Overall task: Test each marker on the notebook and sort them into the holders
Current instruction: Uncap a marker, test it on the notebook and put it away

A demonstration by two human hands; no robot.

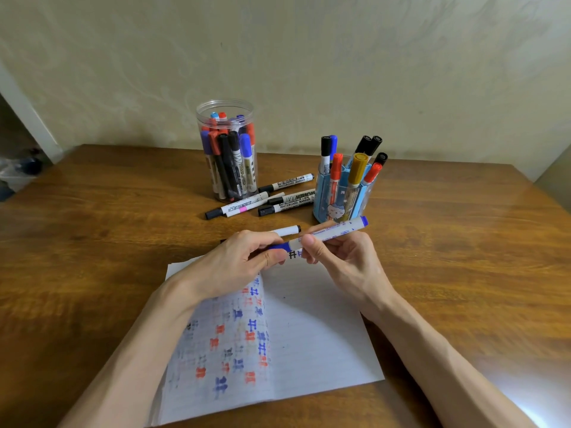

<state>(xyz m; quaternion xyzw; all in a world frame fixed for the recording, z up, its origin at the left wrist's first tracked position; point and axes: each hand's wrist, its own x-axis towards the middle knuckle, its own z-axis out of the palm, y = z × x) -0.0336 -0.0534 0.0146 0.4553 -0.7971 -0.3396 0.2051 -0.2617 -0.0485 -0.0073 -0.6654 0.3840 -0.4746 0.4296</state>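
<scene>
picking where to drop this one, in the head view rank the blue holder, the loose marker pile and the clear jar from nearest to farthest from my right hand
From the right hand:
1. blue holder, just beyond it.
2. loose marker pile, beyond and to the left.
3. clear jar, farthest, back left.

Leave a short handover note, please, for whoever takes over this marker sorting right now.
Left hand: pinches the cap end of the blue marker. Right hand: holds its barrel, above the notebook.
Done: many test marks on the notebook; markers already stand in the clear jar and the blue holder.
Left: finish and sort this marker, then test and sort the loose markers lying on the table between the holders.
</scene>
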